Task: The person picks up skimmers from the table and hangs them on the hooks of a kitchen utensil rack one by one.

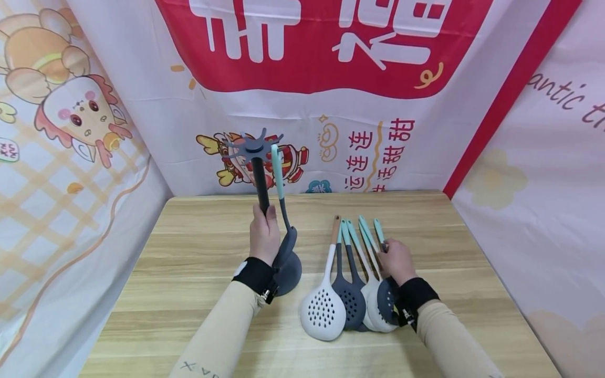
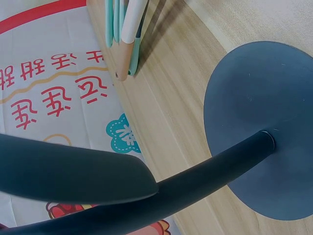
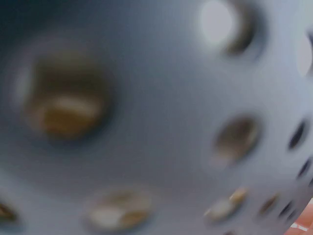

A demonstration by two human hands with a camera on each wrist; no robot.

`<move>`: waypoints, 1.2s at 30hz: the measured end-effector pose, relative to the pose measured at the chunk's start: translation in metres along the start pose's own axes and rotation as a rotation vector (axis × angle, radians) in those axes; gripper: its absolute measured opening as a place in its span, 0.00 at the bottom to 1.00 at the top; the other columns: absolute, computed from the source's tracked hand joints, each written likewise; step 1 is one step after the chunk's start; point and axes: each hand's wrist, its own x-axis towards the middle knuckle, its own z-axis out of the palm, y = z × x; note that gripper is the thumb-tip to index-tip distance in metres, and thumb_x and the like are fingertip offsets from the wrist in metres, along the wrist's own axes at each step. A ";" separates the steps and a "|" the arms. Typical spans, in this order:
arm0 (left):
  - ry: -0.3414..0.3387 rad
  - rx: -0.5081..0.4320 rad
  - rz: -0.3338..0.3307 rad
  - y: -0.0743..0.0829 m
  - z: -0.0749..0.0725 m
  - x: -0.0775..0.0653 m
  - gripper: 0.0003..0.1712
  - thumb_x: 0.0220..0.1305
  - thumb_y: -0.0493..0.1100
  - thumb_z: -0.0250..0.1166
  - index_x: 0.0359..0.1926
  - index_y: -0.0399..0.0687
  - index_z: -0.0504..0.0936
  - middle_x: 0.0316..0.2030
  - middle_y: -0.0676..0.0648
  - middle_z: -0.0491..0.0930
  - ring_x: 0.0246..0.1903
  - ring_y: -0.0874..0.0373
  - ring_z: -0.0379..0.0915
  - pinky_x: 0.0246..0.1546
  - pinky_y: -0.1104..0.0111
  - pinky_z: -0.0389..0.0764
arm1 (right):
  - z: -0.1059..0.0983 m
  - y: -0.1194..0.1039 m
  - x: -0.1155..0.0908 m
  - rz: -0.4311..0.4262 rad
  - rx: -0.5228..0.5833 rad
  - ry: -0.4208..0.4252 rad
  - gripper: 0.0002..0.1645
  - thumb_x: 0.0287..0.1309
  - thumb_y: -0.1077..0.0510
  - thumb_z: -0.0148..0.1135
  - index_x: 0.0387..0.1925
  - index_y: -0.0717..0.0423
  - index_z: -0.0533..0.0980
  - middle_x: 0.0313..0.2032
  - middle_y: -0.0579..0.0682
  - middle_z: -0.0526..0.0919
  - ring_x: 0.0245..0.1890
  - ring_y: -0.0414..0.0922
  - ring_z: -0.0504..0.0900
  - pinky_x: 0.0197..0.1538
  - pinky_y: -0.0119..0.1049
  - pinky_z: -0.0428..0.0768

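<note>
In the head view my left hand [image 1: 264, 236] grips the black pole of a utensil stand [image 1: 261, 181], which has a hooked top and a round base [image 2: 259, 127]. From a hook hangs a dark grey utensil with a teal handle [image 1: 278, 176]; its head [image 2: 73, 171] is beside the pole, exact kind unclear. My right hand [image 1: 397, 262] pinches a dark grey skimmer [image 1: 386, 302] by its teal handle, at the right end of a row of utensils. The skimmer's holed head [image 3: 161, 107] fills the right wrist view, blurred.
On the wooden table [image 1: 189, 252] lie a white skimmer [image 1: 323, 312] with a brown handle end, a dark grey skimmer [image 1: 352, 304] and several teal-handled utensils, partly overlapping. A printed cloth [image 1: 293, 105] hangs behind the table, with more cloth at both sides.
</note>
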 end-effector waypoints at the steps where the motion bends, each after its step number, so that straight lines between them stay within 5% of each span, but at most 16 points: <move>1: 0.000 0.001 -0.002 0.000 0.000 0.000 0.18 0.80 0.48 0.42 0.49 0.34 0.64 0.24 0.47 0.62 0.24 0.50 0.61 0.27 0.64 0.64 | -0.001 0.002 0.000 0.010 -0.001 -0.004 0.26 0.62 0.62 0.62 0.58 0.74 0.72 0.46 0.70 0.81 0.44 0.60 0.82 0.47 0.52 0.81; 22: 0.002 0.009 -0.006 0.000 -0.001 -0.001 0.19 0.80 0.49 0.41 0.50 0.35 0.63 0.24 0.48 0.62 0.22 0.51 0.60 0.25 0.64 0.62 | -0.003 0.018 0.001 0.116 0.095 -0.090 0.30 0.63 0.54 0.63 0.55 0.77 0.72 0.53 0.74 0.77 0.51 0.65 0.79 0.54 0.54 0.79; 36: -0.014 0.014 -0.005 0.003 -0.001 -0.001 0.15 0.80 0.46 0.42 0.48 0.35 0.64 0.24 0.48 0.62 0.22 0.52 0.60 0.25 0.65 0.63 | -0.003 0.022 -0.002 0.074 0.095 -0.066 0.24 0.61 0.55 0.64 0.45 0.75 0.78 0.41 0.69 0.83 0.41 0.60 0.82 0.46 0.50 0.80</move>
